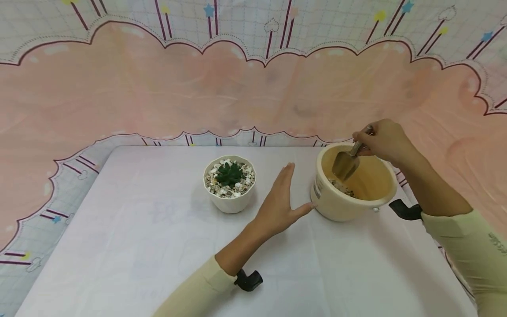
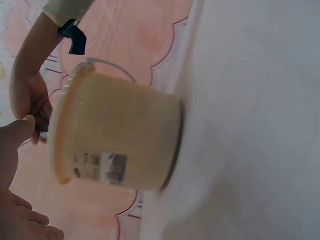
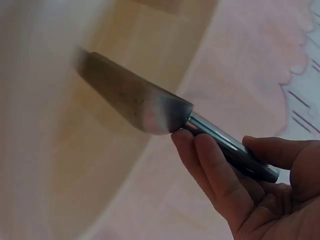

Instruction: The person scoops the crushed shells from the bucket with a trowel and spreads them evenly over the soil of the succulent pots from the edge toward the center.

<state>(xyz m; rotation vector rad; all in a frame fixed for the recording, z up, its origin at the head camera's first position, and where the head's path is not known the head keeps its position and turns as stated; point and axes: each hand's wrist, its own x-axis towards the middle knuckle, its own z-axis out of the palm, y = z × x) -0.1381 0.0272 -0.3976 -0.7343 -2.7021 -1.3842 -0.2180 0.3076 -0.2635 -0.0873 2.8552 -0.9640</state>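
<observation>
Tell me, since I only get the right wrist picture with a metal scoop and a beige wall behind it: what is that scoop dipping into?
Observer: A cream bucket on a white table; the scoop points down inside it.
Visitor: Is anything in the bucket?
Observer: Yes, a small heap of pebbles lies at the bottom, under the scoop's tip.
Visitor: What is the other hand doing?
Observer: The left hand is flat and open beside the bucket, thumb close to its wall.
Visitor: Anything else on the table?
Observer: A white pot with a green succulent ringed by pebbles, left of the bucket.
</observation>
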